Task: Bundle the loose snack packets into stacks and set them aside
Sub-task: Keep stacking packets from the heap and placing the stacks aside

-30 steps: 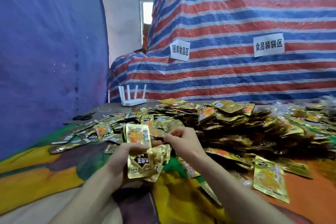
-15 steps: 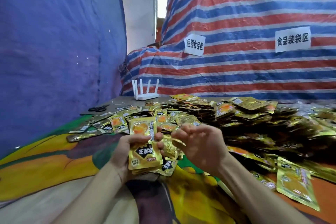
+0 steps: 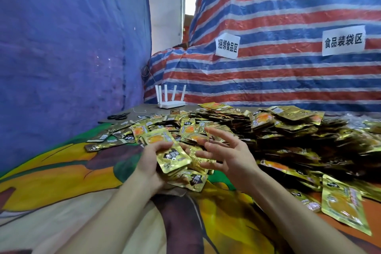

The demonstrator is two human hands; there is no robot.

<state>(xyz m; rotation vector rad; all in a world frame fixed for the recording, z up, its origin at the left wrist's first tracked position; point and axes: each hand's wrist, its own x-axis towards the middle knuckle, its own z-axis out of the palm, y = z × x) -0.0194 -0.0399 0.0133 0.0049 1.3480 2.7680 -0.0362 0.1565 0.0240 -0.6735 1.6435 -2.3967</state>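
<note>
The left hand (image 3: 149, 164) grips a stack (image 3: 172, 153) of gold snack packets, thumb across the top packet and fingers curled underneath. The stack is tilted, its far end raised, and is held low over the near middle of the worktop (image 3: 148, 108). A few more packets (image 3: 193, 180) lie just under and to the right of it, and I cannot tell whether they rest on the cloth (image 3: 61, 181) or hang from the hand.

The right hand (image 3: 227, 155) is just to the right of the stack, palm turned left towards it, fingers spread wide and slightly bent. It holds nothing, and its fingertips are close to the stack's right edge but seem apart from it.

Behind and to the right of both hands a big loose pile (image 3: 278, 130) of the same packets covers the worktop out to the right edge. Flat strays (image 3: 101, 143) lie to the left of the pile on the bright yellow, green and orange cloth. One single packet (image 3: 343, 208) lies near the right, face up.

At the far left of the worktop are black scissors (image 3: 118, 117) and, a little further right, a white router (image 3: 172, 101) with upright antennas. A blue tarp (image 3: 61, 47) hangs on the left. A red, white and blue striped tarp (image 3: 288, 12) fills the far right and carries two white paper signs (image 3: 226, 46) with Chinese writing.
</note>
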